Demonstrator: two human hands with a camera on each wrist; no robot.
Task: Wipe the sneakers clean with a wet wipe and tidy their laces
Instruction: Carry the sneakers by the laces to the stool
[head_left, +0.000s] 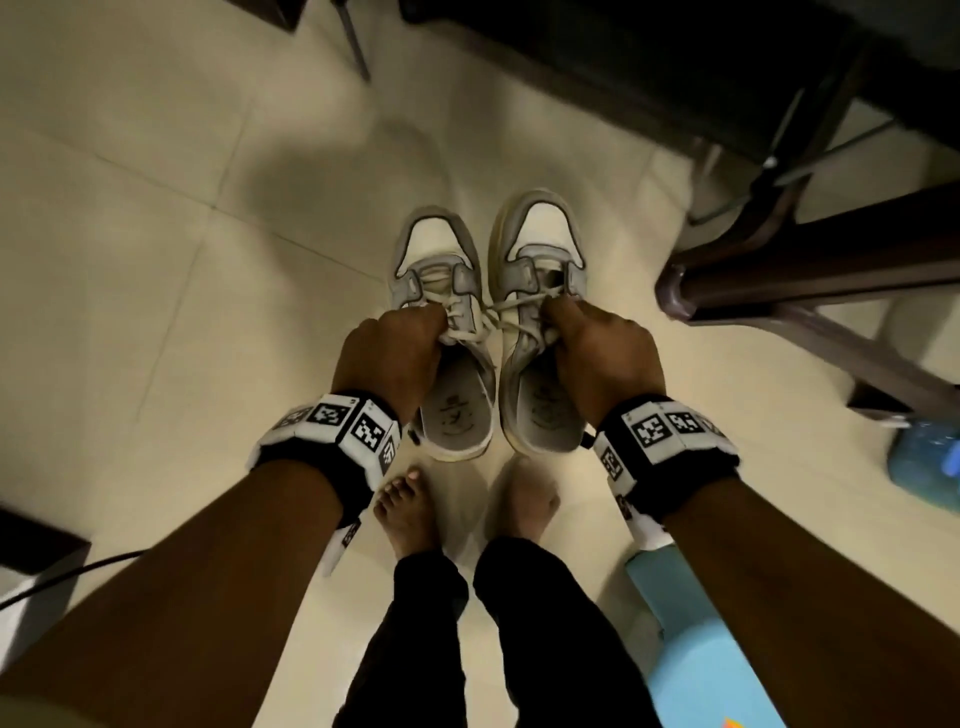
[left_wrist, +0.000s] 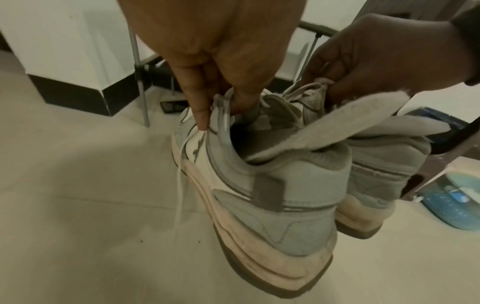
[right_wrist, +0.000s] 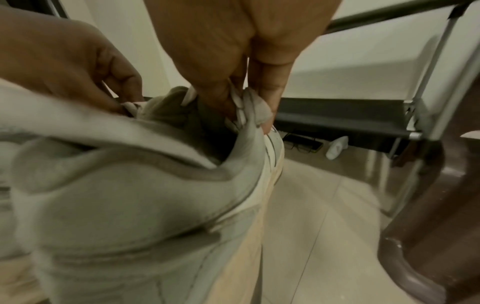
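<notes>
Each hand carries one sneaker above the floor (head_left: 156, 208): left hand (head_left: 387, 358) fingers pinch the left sneaker (head_left: 452, 332) tongue, right hand (head_left: 605, 358) fingers pinch the right sneaker (head_left: 535, 322). Better to set them down level, without stepping on loose laces (head_left: 498, 312).

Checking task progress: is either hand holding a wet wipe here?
No: the left hand and right hand each grip only a sneaker by its laces.
</notes>
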